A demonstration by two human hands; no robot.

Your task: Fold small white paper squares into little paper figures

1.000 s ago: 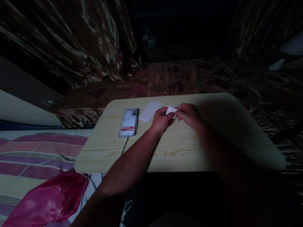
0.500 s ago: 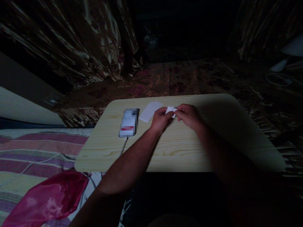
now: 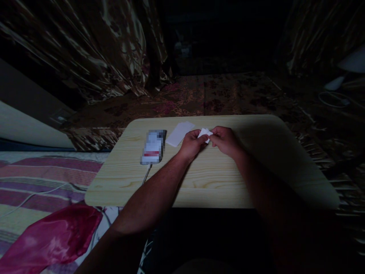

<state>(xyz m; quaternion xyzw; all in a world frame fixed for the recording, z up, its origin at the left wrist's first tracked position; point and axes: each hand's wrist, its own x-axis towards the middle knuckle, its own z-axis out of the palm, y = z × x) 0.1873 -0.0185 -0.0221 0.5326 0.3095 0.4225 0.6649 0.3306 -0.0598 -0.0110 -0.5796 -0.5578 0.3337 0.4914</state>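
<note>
Over the far middle of a pale wood-grain table (image 3: 211, 182), both hands meet at a small piece of folded white paper (image 3: 203, 132). My left hand (image 3: 192, 144) is closed on its left side, the thumb lying across the front. From the right, my right hand (image 3: 225, 139) pinches the paper's edge between thumb and fingers. The exact folds are too small to make out. Just left of my left hand, several white paper sheets (image 3: 179, 134) lie flat in a slightly fanned stack.
Left of the sheets lies a phone-like device (image 3: 154, 147), blurred, with a white cable (image 3: 146, 174) running towards the table's near edge. A striped bed cover (image 3: 51, 175) with a shiny pink cloth (image 3: 57, 236) is at the left. Patterned curtains (image 3: 114, 49) hang beyond; a white lamp (image 3: 352, 61) stands far right.
The view has shifted slightly, so the table and phone-like device appear a little further left. Both hands keep hold of the folded paper, with only slight finger movement.
</note>
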